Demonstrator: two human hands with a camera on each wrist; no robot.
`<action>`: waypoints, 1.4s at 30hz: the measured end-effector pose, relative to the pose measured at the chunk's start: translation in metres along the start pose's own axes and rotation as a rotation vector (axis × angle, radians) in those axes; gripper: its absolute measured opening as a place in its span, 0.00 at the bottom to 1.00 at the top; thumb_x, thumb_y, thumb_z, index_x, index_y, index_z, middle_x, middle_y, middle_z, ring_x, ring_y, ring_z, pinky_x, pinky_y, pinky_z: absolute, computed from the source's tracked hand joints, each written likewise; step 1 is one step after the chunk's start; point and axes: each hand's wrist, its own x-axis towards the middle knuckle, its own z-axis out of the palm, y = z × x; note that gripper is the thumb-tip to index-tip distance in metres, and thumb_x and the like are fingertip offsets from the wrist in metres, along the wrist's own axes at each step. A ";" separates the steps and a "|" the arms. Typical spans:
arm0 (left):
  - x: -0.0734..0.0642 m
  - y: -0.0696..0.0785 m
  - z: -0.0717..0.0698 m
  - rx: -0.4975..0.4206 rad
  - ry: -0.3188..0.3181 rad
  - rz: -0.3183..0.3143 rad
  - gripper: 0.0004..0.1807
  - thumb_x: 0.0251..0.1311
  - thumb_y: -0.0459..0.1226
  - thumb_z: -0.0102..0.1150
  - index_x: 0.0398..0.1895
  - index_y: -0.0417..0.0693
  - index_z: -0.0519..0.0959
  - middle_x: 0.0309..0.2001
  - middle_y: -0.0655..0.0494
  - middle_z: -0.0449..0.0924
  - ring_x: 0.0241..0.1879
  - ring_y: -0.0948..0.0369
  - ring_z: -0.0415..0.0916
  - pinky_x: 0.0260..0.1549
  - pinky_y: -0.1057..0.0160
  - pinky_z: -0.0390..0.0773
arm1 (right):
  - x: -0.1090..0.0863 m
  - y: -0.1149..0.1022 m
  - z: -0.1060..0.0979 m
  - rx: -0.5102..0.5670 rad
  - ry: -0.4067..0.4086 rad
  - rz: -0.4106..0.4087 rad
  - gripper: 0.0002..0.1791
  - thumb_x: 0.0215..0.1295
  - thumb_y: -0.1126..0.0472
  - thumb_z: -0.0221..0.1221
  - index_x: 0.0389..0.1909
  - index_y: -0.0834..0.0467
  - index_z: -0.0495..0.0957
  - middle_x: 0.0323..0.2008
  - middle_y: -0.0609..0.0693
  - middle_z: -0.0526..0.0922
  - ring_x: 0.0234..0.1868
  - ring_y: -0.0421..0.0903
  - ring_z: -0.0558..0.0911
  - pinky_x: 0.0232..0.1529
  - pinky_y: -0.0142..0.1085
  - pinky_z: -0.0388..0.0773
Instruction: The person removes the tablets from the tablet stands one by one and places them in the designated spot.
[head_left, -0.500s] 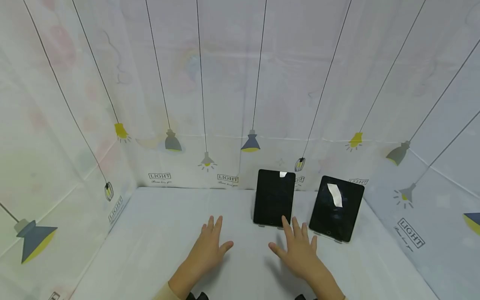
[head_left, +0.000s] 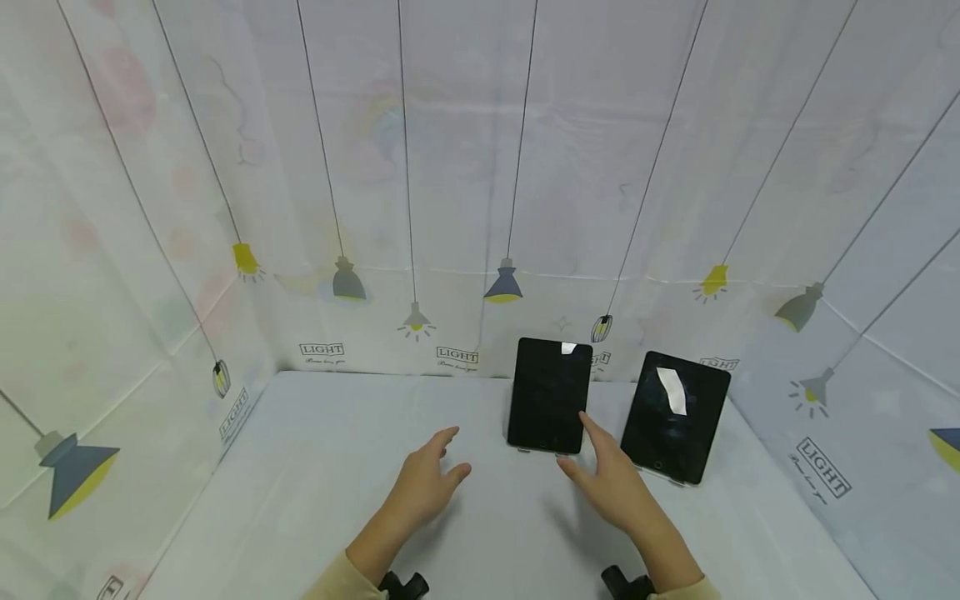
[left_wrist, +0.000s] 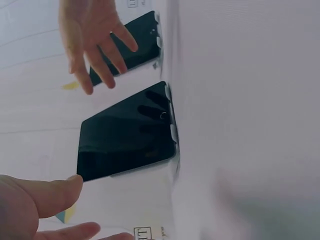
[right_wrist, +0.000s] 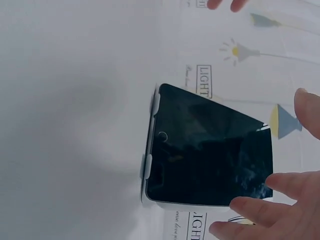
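Two black tablets lean on small stands at the back of the white table: the nearer-to-centre tablet [head_left: 550, 392] and the right tablet [head_left: 678, 433]. My right hand [head_left: 617, 483] is held over the table just in front of the centre tablet, fingers spread and holding nothing. Its index fingertip overlaps that tablet's lower right edge in the head view. To the left, my left hand [head_left: 422, 487] hovers with thumb apart from the fingers, nothing in it. In the left wrist view the right hand [left_wrist: 95, 37] shows its palm, fingers extended.
A white cloth covers the table [head_left: 337, 450]. Behind it and on both sides hangs a pale curtain [head_left: 450, 192] printed with lamps and the word LIGHT. A white patch [head_left: 671, 390] shows on the right tablet's screen. Black wrist bands [head_left: 628, 583] sit at both wrists.
Both hands have turned from palms down toward palms facing each other. The right hand has shifted slightly to the right. The tablets stay in place.
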 end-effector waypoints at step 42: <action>0.076 0.024 -0.007 -0.789 -0.206 -0.112 0.27 0.76 0.31 0.60 0.76 0.42 0.72 0.74 0.36 0.76 0.69 0.43 0.81 0.65 0.42 0.83 | 0.044 0.022 -0.046 0.866 -0.053 0.032 0.36 0.85 0.53 0.55 0.86 0.55 0.54 0.82 0.64 0.66 0.81 0.58 0.70 0.75 0.52 0.76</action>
